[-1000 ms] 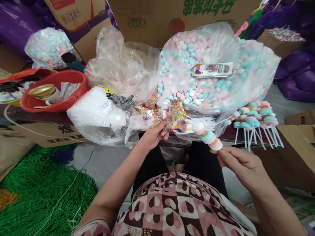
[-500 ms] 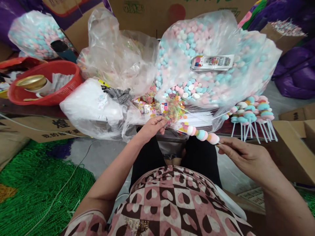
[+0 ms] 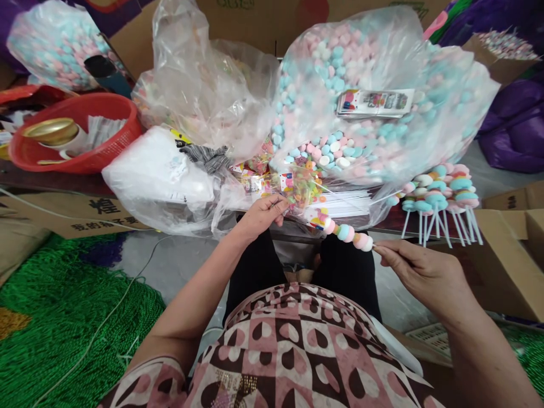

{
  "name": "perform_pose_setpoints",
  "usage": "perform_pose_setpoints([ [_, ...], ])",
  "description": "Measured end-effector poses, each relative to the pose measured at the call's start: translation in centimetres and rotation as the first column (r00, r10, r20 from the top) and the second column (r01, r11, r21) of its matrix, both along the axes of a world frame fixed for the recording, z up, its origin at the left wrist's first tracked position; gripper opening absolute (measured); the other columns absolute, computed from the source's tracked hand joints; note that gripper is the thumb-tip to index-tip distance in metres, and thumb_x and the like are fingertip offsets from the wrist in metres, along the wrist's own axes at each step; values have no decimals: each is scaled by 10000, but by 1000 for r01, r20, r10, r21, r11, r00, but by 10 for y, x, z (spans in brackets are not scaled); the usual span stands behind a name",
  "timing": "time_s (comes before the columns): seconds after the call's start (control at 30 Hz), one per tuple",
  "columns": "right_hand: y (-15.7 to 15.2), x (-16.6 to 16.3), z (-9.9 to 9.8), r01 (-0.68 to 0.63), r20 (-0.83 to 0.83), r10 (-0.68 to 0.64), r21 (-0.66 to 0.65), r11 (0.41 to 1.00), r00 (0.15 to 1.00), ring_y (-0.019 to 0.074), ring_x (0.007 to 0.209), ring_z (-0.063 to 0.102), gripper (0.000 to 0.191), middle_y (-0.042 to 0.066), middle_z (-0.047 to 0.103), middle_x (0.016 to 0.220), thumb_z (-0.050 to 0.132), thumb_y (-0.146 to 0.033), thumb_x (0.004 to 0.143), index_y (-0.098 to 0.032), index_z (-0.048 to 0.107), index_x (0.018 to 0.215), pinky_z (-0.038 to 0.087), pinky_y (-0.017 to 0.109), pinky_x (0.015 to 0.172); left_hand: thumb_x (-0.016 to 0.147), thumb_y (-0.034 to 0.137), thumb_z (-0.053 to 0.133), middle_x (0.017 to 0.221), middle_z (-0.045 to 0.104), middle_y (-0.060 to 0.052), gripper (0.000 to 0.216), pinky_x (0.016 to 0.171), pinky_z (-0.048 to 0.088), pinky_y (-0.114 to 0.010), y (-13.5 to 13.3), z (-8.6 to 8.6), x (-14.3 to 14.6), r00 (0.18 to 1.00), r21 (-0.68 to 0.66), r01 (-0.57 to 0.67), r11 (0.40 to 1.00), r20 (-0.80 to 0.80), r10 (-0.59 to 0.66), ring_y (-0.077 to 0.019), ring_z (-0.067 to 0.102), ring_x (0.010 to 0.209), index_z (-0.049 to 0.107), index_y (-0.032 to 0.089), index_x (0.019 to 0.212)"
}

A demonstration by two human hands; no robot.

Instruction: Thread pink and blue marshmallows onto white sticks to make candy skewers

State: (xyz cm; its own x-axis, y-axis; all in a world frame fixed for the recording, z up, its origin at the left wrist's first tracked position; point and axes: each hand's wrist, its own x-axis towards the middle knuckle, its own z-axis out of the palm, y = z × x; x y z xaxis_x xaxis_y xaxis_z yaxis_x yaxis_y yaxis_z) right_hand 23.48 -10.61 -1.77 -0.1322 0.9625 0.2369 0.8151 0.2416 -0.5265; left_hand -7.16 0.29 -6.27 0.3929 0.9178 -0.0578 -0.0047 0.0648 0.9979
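Observation:
My right hand (image 3: pixel 419 269) pinches the stick end of a marshmallow skewer (image 3: pixel 346 233), threaded with pink, white and blue marshmallows and orange and green pieces between them. Its far end meets a clear printed wrapper (image 3: pixel 315 217); how far it reaches inside is hard to make out. The fingers of my left hand (image 3: pixel 268 212) are closed in a pinch on the wrapper's other end. Just beyond lie colourful gummy rings (image 3: pixel 306 190) and white sticks (image 3: pixel 346 203). Several finished skewers (image 3: pixel 437 190) lie at the right on the table edge, sticks towards me.
A large clear bag of marshmallows (image 3: pixel 378 136) carries a stack of printed wrappers (image 3: pixel 376 103). Left of it are another plastic bag (image 3: pixel 204 85), a white bag (image 3: pixel 157 170) and a red basket (image 3: pixel 102 153). Open cardboard boxes (image 3: pixel 505 255) stand at right; green strands (image 3: pixel 76 317) cover the left floor.
My right hand and the skewer have shifted slightly left, towards the wrapper. My left hand keeps its pinch. The whole view has tilted a little.

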Motion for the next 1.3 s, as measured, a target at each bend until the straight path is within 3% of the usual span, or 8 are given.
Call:
perform_pose_setpoints([
  [0.23,-1,0,-9,30,-11,-31,-31,999,999,175,631,692,226,21,761,783,610,-395,865,-215,745,885,497,252,549,889,487,537,588,524,51,316,619,374,-225,-3,3,1,985,77,58,995,-169,-45,-86,493,558,582,182,818],
  [0.5,2,-4,-3,-28,-137,13,-110,994,991,139,514,640,283,-9,697,608,596,-460,883,-225,754,878,483,231,508,874,466,551,657,532,40,305,591,389,-225,-3,19,6,975,157,70,985,-217,-35,-78,510,543,604,178,787],
  [0.77,2,-15,-9,-43,-165,23,-118,992,986,111,411,541,340,-24,590,488,548,-485,907,-210,739,844,390,222,429,876,476,559,671,528,41,314,597,389,-223,-5,16,7,976,139,61,988,-218,-30,-74,502,553,613,179,789],
  [0.87,3,-18,-15,0,-223,-31,-139,990,974,116,447,547,303,-19,599,513,567,-458,893,-210,734,837,395,229,460,848,470,615,784,609,9,284,696,437,-239,-7,20,10,996,96,29,995,-88,-21,-107,579,703,649,188,846],
  [0.93,3,-22,-19,39,-276,-86,-173,984,957,114,461,532,277,-22,586,510,585,-438,881,-209,727,818,392,231,476,818,490,657,987,670,-34,331,855,457,-291,-9,27,13,991,32,14,999,131,-18,-172,624,957,664,221,1011],
  [1.07,4,-38,-25,36,-448,-171,-294,955,878,111,495,496,252,-22,567,533,607,-429,864,-204,709,810,373,236,493,758,650,646,1331,591,-74,661,1042,398,-473,-13,44,27,830,-108,68,992,557,4,-308,491,1317,524,313,1313],
  [1.2,5,-59,-25,-2,-646,-264,-380,925,716,94,490,434,278,-28,544,576,671,-471,807,-207,709,883,323,231,460,635,723,699,1369,568,-79,839,1032,412,-499,-17,55,46,738,-75,32,997,674,27,-346,435,1370,477,333,1344],
  [1.3,3,-67,-28,-31,-708,-307,-421,907,636,80,471,384,291,-36,515,567,695,-476,791,-205,714,892,285,225,439,540,663,800,1278,626,-89,921,991,453,-454,-20,59,56,739,-29,11,1000,673,11,-334,517,1296,480,324,1335],
])
